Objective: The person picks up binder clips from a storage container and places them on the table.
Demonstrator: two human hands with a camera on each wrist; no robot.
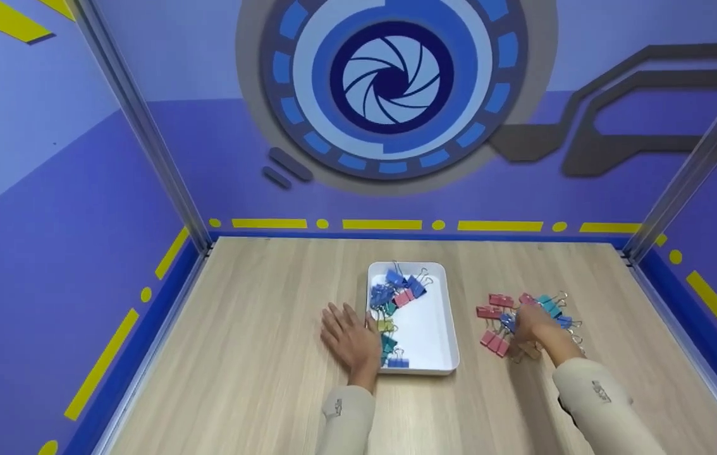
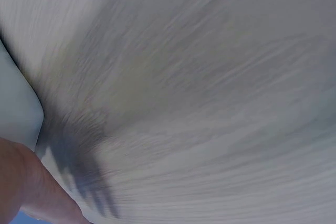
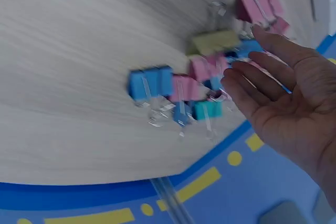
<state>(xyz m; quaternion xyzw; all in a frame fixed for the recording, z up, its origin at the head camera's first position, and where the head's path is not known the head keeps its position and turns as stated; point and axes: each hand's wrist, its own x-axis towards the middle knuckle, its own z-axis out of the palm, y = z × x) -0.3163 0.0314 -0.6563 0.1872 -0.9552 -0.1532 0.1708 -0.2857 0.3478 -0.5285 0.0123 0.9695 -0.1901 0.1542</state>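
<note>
The right hand's (image 3: 294,98) fingers are relaxed, visibly gripping nothing, at loose binder clips (image 3: 207,68). Picking seems the step; the next move calls for a pinch. Left of them, beside the left hand's (image 1: 353,341) spread fingers, a white tray (image 1: 427,332) holds more clips (image 1: 417,286). Only the right wrist view bares the palm.

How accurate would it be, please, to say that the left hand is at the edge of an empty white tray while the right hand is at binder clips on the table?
Only "empty" is wrong: the head view shows binder clips inside the white tray. The left hand is at its edge, the right hand at more clips on the table.
</note>
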